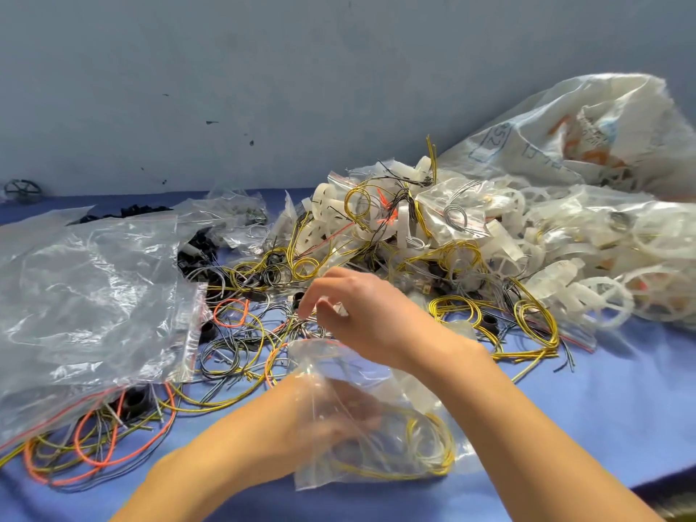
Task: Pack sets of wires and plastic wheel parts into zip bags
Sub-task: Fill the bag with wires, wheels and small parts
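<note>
A small clear zip bag (376, 427) lies near the front of the blue table, with a yellow wire coil (433, 446) and a whitish wheel part inside. My left hand (301, 420) grips the bag, seen partly through the plastic. My right hand (361, 314) hovers over the bag's mouth, its fingers curled and pinching a small bundle of thin grey wires (312, 322). Loose yellow, orange and grey wire coils (241, 348) are scattered beyond the bag. A heap of packed zip bags with white plastic wheels (433, 227) rises behind my hands.
A large stack of empty clear zip bags (90, 303) covers the left side. A big white woven sack (587, 133) slumps at the back right, with white wheels (610, 299) spilling out. Small black plastic parts (196, 254) lie at mid-left. A grey wall stands behind.
</note>
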The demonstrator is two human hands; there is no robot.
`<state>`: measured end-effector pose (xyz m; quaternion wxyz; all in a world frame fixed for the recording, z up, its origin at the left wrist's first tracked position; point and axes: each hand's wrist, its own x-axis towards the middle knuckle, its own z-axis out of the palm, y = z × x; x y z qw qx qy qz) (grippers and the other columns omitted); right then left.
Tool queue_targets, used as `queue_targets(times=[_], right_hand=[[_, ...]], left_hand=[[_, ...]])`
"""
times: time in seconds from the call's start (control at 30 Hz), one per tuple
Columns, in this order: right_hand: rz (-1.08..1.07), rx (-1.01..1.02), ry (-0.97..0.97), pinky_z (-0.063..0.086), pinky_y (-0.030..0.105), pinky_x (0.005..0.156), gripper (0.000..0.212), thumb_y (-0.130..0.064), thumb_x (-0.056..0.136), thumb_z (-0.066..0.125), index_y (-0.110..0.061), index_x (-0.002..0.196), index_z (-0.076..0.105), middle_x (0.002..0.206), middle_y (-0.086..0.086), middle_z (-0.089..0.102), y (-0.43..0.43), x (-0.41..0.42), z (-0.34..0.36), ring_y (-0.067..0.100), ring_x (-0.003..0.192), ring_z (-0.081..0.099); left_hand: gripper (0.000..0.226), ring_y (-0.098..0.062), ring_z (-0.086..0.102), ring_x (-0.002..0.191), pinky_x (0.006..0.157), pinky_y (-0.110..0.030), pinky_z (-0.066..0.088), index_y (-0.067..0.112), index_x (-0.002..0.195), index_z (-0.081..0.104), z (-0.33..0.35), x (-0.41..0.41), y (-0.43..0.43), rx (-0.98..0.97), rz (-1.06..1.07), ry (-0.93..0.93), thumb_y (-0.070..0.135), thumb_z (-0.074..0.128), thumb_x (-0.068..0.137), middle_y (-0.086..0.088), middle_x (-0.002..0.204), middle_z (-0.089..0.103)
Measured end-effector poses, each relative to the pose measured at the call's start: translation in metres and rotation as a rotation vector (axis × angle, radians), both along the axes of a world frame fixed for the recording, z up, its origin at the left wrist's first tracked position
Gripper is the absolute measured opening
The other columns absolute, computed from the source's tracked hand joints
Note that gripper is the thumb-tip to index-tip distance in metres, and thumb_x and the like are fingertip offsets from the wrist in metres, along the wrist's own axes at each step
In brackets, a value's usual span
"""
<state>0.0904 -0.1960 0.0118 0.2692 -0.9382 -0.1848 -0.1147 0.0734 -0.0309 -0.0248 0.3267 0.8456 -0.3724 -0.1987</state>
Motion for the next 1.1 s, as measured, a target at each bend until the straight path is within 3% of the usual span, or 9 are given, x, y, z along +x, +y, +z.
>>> queue_targets(times=[0.07,0.17,0.3,0.4,0.53,0.63,0.8,0.93,1.1], right_hand=[[-0.021,0.035,0.003,0.048,0.039,0.086,0.023,-0.019,0.097,0.05,-0.028,0.101,0.071,0.108,-0.005,0.063,-0.006,-0.001,0.003,0.017,0.096,0.059],[-0.035,0.046,0.0,0.049,0.039,0.086,0.025,-0.017,0.097,0.048,-0.028,0.1,0.071,0.108,-0.006,0.065,-0.012,-0.001,0.003,0.014,0.093,0.06],[-0.055,0.07,-0.016,0.05,0.04,0.081,0.025,-0.017,0.096,0.049,-0.031,0.094,0.07,0.102,-0.007,0.066,-0.017,0.0,-0.001,0.017,0.083,0.063],[-0.08,0.093,-0.047,0.05,0.036,0.079,0.027,-0.014,0.096,0.05,-0.033,0.091,0.069,0.095,-0.017,0.063,-0.022,0.001,-0.003,0.009,0.082,0.06],[-0.116,0.092,-0.061,0.044,0.023,0.071,0.028,-0.014,0.094,0.051,-0.034,0.089,0.07,0.081,-0.026,0.056,-0.028,0.002,-0.006,-0.003,0.076,0.053],[-0.173,0.07,-0.031,0.046,0.031,0.072,0.027,-0.018,0.095,0.05,-0.036,0.089,0.07,0.082,-0.022,0.055,-0.03,0.003,-0.008,0.002,0.074,0.053],[-0.255,0.041,0.008,0.051,0.036,0.081,0.028,-0.022,0.097,0.047,-0.037,0.092,0.07,0.099,-0.015,0.064,-0.033,0.004,-0.007,0.011,0.088,0.059],[-0.345,0.036,0.021,0.051,0.037,0.082,0.027,-0.024,0.096,0.045,-0.035,0.092,0.07,0.102,-0.011,0.067,-0.039,0.006,-0.007,0.015,0.09,0.06],[-0.468,0.08,0.019,0.052,0.039,0.082,0.026,-0.024,0.095,0.046,-0.033,0.097,0.07,0.107,-0.008,0.069,-0.053,0.004,-0.008,0.019,0.094,0.062]], left_hand=[[0.023,-0.003,0.065,0.099,0.09,-0.03,0.051,0.028,0.105,0.072,-0.003,0.006,0.008,-0.07,-0.01,-0.045,0.042,0.058,0.094,0.016,0.103,0.072],[0.056,-0.016,0.067,0.085,0.078,-0.038,0.05,0.013,0.092,0.07,-0.009,0.022,0.026,-0.118,0.063,-0.101,0.064,0.047,0.089,-0.002,0.094,0.073],[0.031,-0.001,0.052,0.053,0.052,-0.016,0.04,0.022,0.082,0.071,-0.014,0.047,0.046,-0.274,0.309,-0.159,0.042,0.053,0.096,0.001,0.068,0.067],[0.024,-0.008,0.048,0.045,0.054,-0.027,0.043,0.025,0.081,0.073,-0.022,0.066,0.06,-0.309,0.626,-0.21,0.029,0.056,0.097,0.006,0.067,0.068],[0.021,-0.011,0.061,0.061,0.061,-0.033,0.045,0.026,0.081,0.071,-0.027,0.074,0.067,-0.164,0.781,-0.377,0.032,0.057,0.096,0.009,0.065,0.068],[0.017,-0.017,0.063,0.073,0.064,-0.033,0.044,0.025,0.093,0.072,-0.031,0.074,0.063,-0.129,0.773,-0.433,0.028,0.056,0.096,0.009,0.073,0.069],[0.014,0.005,0.053,0.062,0.057,-0.014,0.036,0.027,0.095,0.071,-0.032,0.074,0.05,-0.11,0.736,-0.456,0.025,0.056,0.096,0.019,0.062,0.058],[0.014,0.002,0.058,0.069,0.063,-0.022,0.041,0.025,0.099,0.07,-0.032,0.077,0.037,-0.114,0.664,-0.417,0.027,0.056,0.096,0.014,0.073,0.065],[0.016,-0.014,0.064,0.079,0.079,-0.034,0.05,0.024,0.101,0.072,-0.033,0.078,0.022,-0.076,0.571,-0.451,0.027,0.058,0.095,0.009,0.083,0.069]])
